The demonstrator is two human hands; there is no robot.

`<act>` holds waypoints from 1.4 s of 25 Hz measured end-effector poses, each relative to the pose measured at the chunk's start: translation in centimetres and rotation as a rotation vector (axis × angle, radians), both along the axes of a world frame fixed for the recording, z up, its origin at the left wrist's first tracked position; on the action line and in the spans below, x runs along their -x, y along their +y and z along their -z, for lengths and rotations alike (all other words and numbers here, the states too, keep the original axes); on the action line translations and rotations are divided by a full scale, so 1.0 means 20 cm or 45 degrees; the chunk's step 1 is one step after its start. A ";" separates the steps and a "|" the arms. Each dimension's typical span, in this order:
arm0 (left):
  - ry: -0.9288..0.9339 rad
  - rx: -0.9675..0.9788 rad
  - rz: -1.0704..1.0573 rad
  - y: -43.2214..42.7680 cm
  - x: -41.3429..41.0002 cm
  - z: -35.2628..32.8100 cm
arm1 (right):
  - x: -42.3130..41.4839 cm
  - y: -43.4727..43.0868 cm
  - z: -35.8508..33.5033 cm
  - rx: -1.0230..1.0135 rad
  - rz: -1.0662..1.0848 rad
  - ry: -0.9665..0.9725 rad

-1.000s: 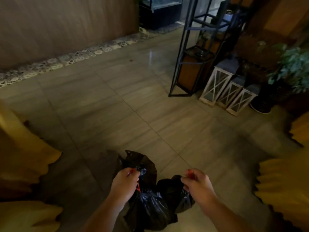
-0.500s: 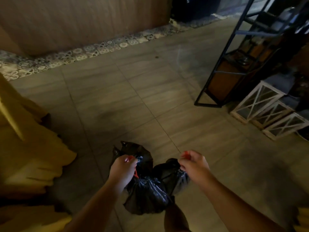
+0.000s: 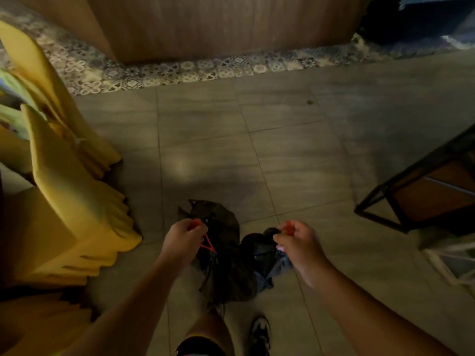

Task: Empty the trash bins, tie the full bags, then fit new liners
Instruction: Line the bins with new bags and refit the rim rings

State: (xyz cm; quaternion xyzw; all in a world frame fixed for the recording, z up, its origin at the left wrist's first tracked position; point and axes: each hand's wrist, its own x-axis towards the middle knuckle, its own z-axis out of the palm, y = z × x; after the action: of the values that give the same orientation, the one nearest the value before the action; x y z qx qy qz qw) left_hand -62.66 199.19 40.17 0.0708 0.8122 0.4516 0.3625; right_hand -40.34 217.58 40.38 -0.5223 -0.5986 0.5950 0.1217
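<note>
Two black trash bags hang in front of me over the tiled floor. My left hand (image 3: 184,239) grips the red drawstring (image 3: 207,242) of the larger bag (image 3: 226,263). The smaller black bag (image 3: 259,250) hangs to its right, and my right hand (image 3: 299,244) pinches that bag's red drawstring (image 3: 289,226). The two bags touch each other. My leg and a shoe (image 3: 260,335) show below them.
Yellow scalloped chairs (image 3: 66,201) stand close on the left. A black metal shelf frame (image 3: 416,191) and a white lattice lantern (image 3: 452,263) are on the right. A wooden wall panel (image 3: 218,27) with a patterned tile strip (image 3: 180,70) runs across the far side.
The view has swung left and down: the shelf and lanterns slid to the right edge and the chairs came closer. Both hands still hold the bags by their red strings.
</note>
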 end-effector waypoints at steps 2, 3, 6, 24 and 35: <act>-0.042 -0.047 -0.060 0.13 0.21 0.02 | 0.23 0.19 0.01 -0.021 -0.005 0.002; -0.058 -0.057 -0.074 0.19 0.32 0.03 | 0.34 0.28 0.02 -0.031 -0.003 -0.005; -0.133 -0.096 -0.078 0.39 0.63 0.08 | 0.65 0.52 0.04 -0.054 0.015 -0.028; -0.136 -0.004 -0.180 1.74 2.59 0.17 | 2.67 1.88 0.15 0.041 -0.052 0.017; -0.118 -0.042 -0.337 2.62 3.68 0.11 | 3.88 2.83 0.04 0.013 -0.175 -0.046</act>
State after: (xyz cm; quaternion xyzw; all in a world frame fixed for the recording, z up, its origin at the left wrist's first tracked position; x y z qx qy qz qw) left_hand -136.27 251.58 38.05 -0.0521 0.7892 0.5115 0.3358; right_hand -117.99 274.15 39.58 -0.4913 -0.6321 0.5955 0.0670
